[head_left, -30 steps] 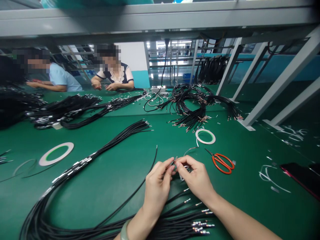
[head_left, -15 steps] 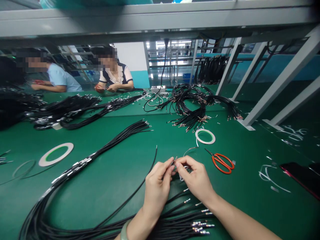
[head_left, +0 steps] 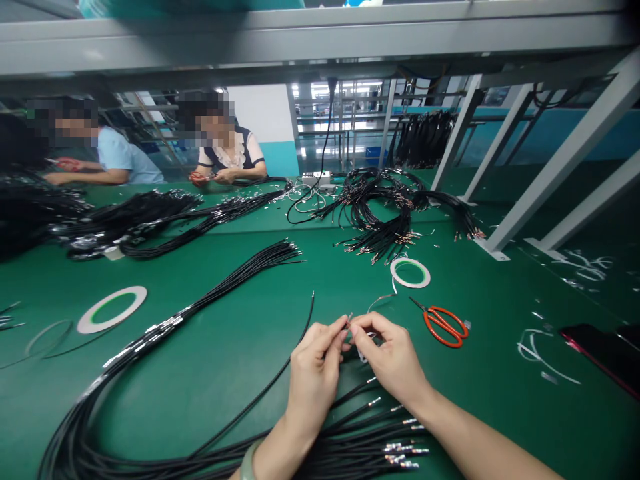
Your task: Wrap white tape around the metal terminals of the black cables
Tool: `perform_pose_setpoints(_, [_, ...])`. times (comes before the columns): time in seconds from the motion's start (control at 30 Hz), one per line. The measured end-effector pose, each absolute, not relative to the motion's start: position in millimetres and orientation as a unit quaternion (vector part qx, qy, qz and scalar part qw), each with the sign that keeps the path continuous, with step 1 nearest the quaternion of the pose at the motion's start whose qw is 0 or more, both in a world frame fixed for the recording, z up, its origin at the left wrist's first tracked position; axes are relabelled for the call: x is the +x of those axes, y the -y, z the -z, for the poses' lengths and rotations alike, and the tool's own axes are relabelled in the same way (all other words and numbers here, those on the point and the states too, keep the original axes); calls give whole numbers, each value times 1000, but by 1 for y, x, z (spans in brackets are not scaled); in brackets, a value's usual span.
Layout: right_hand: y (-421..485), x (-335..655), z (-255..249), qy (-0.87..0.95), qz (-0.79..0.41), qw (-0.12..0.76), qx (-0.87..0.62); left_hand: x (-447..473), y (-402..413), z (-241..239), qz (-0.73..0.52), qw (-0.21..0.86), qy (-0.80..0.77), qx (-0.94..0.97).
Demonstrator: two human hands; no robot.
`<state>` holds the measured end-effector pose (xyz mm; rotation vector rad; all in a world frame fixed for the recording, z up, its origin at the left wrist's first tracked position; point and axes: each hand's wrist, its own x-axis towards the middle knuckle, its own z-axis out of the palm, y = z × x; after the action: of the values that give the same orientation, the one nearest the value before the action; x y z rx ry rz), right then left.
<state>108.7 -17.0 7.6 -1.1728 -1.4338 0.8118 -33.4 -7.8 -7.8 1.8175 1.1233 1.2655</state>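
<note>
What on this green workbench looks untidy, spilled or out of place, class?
Thin white tape offcuts lie scattered over the green mat at the right, near the orange-handled scissors, which lie open. The left hand and right hand pinch a black wire end between them. Nothing looks damaged.

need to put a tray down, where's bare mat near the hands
Bare mat lies right of the orange scissors, and between the long wire bundle and single wire. Crowded below the hands, over the terminal-tipped wires.
</note>
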Motion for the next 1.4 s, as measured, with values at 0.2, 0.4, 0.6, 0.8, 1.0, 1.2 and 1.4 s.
perform_pose_setpoints(0.2, [17,108,-9,600,-335,537,-490,-32,10,6,-478,369,-454,655])
perform_pose_setpoints(0.4, [17,109,-9,600,-327,537,-495,-31,10,6,-483,375,-454,648])
perform_pose_setpoints(0.6, [17,109,-10,599,-333,533,-496,-32,11,7,-483,347,-440,673])
perform_pose_setpoints(0.8, [17,109,-9,602,-331,527,-500,-33,10,5,-486,353,-434,671])
perform_pose_setpoints(1.0, [17,109,-8,607,-326,524,-502,-28,4,2,-502,509,-459,528])
perform_pose_setpoints(1.2, [15,108,-4,613,-324,512,-507,-29,0,-4,-472,644,-452,397])
perform_pose_setpoints(1.4, [15,109,-6,619,-328,501,-508,-30,-1,-8,-464,689,-423,362])
